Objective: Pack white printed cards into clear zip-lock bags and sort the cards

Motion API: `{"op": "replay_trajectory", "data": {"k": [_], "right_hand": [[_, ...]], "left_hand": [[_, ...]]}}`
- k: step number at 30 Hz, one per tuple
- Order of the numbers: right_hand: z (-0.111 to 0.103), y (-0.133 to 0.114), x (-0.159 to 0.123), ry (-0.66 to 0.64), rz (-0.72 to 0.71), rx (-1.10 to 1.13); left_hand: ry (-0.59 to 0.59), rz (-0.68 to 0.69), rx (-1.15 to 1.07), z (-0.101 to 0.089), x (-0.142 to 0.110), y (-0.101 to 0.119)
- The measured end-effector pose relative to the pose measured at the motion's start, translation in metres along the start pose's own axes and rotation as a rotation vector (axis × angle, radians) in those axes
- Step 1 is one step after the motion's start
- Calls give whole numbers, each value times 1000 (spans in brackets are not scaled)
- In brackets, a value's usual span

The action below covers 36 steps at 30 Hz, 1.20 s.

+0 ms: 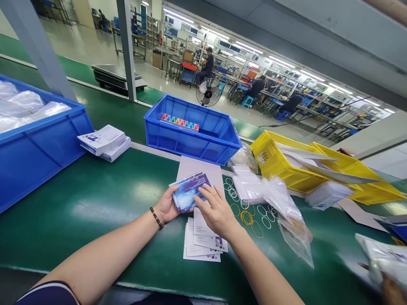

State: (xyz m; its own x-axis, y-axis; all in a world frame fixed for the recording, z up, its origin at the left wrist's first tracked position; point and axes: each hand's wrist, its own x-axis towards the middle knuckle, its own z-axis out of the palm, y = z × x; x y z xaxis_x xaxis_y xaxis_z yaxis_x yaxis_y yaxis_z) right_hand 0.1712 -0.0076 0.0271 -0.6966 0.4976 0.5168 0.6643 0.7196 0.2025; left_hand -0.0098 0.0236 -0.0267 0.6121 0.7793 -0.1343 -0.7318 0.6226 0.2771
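Note:
My left hand [165, 206] grips a small stack of blue printed cards [190, 190] from below, just above the green table. My right hand [215, 210] lies over the near edge of that stack with fingers spread, touching the cards. Beneath both hands sits a loose pile of white leaflets [203, 243]. A grey sheet [200, 168] lies behind the cards. Several rubber bands [247, 217] are scattered to the right of my right hand.
A blue bin [190, 140] holding a red-and-blue strip stands behind the cards. A larger blue bin [34, 148] with plastic bags is at left, booklets [104, 142] beside it. Yellow bins [286, 165] and plastic bags [286, 207] lie right. Another person's hand [389, 288] is at lower right.

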Motion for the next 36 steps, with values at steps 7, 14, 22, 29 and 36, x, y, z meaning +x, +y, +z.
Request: {"op": "replay_trajectory", "data": {"k": [7,14,22,29,36], "right_hand": [[3,4,2,-88,-122,75],[-12,3,4,-155,-175,88],[-36,8,11,54,-174,89],[-64,19,1,-217,269,616],[17,2,-15,-196,1039,1125]], "left_hand": [[55,-59,54,-5,1,-2],[76,-64,44,-4,2,-3],[133,-127,96,-1,0,-1],[177,-50,37,-8,3,2],[106,-14,14,-12,6,0]]}}
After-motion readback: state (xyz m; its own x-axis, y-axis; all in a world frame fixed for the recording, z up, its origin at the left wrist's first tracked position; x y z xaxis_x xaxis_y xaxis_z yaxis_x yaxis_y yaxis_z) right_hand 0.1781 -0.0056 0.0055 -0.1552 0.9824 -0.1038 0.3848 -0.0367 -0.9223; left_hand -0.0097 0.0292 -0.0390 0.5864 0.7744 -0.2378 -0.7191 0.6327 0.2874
